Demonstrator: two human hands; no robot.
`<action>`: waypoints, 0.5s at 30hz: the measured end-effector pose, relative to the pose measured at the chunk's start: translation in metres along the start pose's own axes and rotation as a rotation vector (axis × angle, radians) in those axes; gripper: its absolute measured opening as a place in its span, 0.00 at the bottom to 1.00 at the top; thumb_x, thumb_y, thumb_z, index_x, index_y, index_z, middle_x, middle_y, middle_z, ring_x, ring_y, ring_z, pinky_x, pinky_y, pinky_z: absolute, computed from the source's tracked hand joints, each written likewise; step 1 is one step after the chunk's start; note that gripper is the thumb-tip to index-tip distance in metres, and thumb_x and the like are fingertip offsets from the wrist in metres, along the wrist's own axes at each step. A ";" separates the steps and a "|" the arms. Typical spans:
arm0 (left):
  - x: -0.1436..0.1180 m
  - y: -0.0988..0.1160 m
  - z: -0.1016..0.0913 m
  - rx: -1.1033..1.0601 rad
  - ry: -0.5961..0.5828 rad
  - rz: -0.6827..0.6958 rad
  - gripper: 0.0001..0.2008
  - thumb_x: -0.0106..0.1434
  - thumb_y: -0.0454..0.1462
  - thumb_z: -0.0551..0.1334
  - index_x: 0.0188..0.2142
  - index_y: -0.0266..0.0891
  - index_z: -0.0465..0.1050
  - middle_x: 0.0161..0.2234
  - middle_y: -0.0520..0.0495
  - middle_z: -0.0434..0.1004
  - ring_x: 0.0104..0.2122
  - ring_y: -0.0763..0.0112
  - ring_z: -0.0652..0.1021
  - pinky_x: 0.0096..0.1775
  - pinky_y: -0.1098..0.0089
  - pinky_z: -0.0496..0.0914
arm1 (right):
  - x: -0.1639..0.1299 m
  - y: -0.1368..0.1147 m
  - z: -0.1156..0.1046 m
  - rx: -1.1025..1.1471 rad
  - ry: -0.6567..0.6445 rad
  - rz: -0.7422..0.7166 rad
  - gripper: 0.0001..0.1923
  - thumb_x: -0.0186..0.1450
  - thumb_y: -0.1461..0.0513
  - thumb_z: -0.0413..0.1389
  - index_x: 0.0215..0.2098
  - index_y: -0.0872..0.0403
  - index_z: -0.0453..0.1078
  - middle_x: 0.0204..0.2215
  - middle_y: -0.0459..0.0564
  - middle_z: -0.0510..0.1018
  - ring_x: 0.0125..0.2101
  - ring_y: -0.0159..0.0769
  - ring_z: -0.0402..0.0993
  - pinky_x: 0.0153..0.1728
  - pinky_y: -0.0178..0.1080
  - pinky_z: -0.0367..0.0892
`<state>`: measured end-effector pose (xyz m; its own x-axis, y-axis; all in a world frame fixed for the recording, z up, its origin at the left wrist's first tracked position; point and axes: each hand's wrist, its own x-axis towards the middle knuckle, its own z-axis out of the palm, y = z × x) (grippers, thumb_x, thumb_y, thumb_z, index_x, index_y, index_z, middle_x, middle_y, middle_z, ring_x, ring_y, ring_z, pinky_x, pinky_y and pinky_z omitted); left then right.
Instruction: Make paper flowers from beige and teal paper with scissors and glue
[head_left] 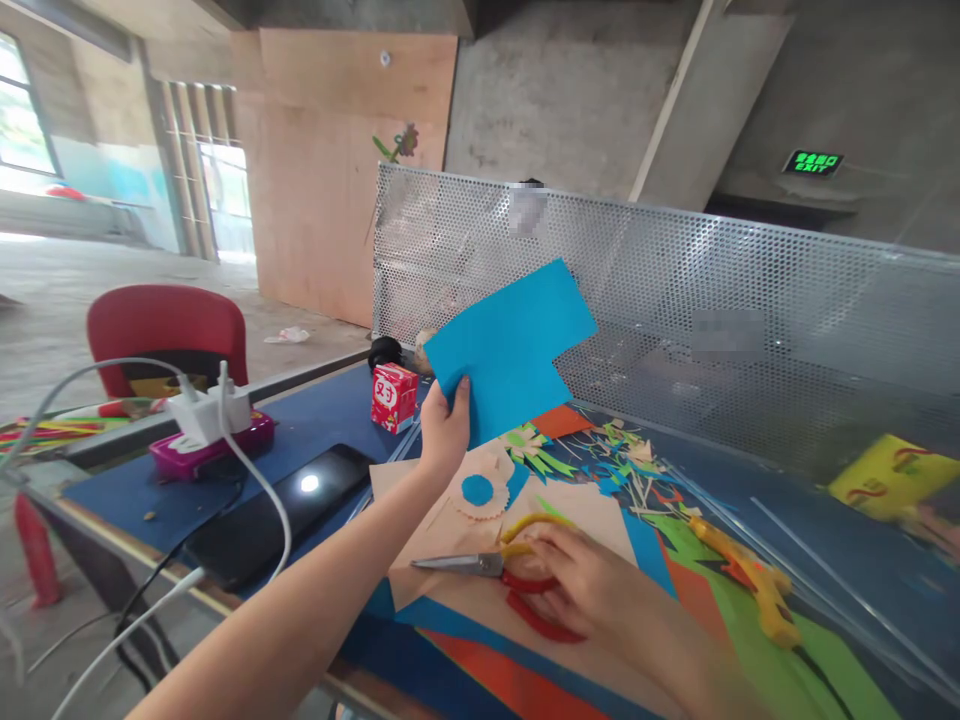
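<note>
The left hand is raised above the table, fingers and thumb pinched shut on the lower corner of a blue paper sheet with a notch cut from its right side. The right hand lies low on the table, its fingers curled into the handles of the scissors, whose closed blades point left over a tan sheet.

Just beyond the hands lie a scalloped paper flower with a blue centre and a litter of coloured scraps. A yellow glue gun rests to the right on green paper. To the left sit a red carton, a black phone and a white charger on a pink box.

A perforated metal screen walls off the far edge; the near table edge runs under the left forearm.
</note>
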<state>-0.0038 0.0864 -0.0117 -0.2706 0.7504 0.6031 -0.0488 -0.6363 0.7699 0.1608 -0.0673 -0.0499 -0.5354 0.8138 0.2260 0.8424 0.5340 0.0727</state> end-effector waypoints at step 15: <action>0.006 -0.007 0.000 -0.004 0.048 -0.011 0.12 0.61 0.43 0.55 0.39 0.39 0.69 0.41 0.45 0.77 0.41 0.63 0.75 0.45 0.64 0.68 | -0.021 0.047 -0.024 0.229 0.526 0.599 0.19 0.51 0.54 0.59 0.39 0.49 0.61 0.32 0.50 0.77 0.30 0.43 0.75 0.26 0.39 0.69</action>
<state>-0.0054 0.0954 -0.0135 -0.3157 0.7477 0.5842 -0.0553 -0.6291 0.7753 0.2131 -0.0644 -0.0281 0.1463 0.7919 0.5929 0.9121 0.1242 -0.3908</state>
